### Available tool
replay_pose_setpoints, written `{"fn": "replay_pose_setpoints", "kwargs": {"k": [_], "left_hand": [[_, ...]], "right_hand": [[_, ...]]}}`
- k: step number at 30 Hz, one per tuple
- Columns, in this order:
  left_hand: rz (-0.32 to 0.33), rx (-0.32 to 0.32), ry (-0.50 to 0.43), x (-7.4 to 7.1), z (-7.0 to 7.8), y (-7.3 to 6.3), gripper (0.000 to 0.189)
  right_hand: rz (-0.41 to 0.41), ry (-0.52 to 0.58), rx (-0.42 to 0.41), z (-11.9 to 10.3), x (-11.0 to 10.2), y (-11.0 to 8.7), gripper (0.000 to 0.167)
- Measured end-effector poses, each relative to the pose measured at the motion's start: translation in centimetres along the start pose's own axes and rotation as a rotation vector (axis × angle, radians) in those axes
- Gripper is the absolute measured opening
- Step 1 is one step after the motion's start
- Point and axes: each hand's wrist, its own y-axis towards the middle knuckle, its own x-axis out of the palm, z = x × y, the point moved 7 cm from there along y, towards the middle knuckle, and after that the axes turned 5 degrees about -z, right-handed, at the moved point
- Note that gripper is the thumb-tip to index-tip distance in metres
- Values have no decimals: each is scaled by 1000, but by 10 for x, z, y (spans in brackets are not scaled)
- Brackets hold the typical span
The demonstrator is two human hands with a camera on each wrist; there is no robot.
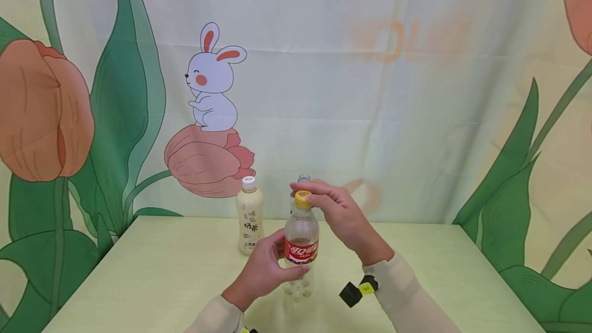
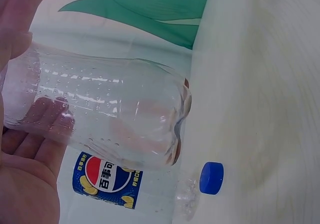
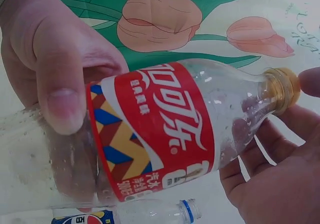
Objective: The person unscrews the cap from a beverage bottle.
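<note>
Presently, left hand (image 1: 260, 270): its fingers curl round the middle of the red-labelled bottle (image 1: 301, 227), holding it upright; whether the base meets the worktop (image 1: 162, 271) I cannot quite tell.
Right hand (image 1: 343, 215): thumb and forefinger pinch the yellow cap (image 1: 303, 199), the other fingers reaching loosely past the bottle's neck.
Yellow cap: on the neck, so the work at it looks under way rather than finished.
Blue-labelled bottle (image 2: 107, 181): upright behind the red-labelled one, its neck bare; this one appears done.
Blue cap (image 2: 212, 178): off, lying on the worktop near that bottle.
Pale bottle (image 1: 250, 215): upright on the worktop, left of the other two, its white cap (image 1: 248, 183) on; nothing about it looks started.
</note>
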Motion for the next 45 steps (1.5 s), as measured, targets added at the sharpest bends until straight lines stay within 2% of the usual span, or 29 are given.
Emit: {"fn": "replay_pose_setpoints", "kwargs": {"k": [3,9,12,19,27,34,38,43,45], "left_hand": [[-1,0,2,0,-1,-1,57],[-4,-6,2,1,-4,-1,57],[-8,0,-1,1,-5,-1,57],[-9,-17,3,1,-6,-1,57],[-10,-19,-5,1,-5,-1,58],[-11,-11,-7,1,-6,0,57],[-10,-12,-2,1,-6,0,57],[-11,-23,7,1,-6,0,58],[-11,-22,8,1,-5,0,58]], "right_hand": [[60,-21,21,1,-3,0,34],[271,-89,97,0,-12,-4,34],[317,-114,120,-1,-13,-6,33],[313,-98,122,-3,-13,-6,26],[157,38,69,-4,-4,-4,30],[75,5,72,0,-3,-3,33],[122,2,103,0,-4,-3,39],[287,-38,134,-1,-10,-6,36],[330,-49,142,-2,-11,-7,34]]}}
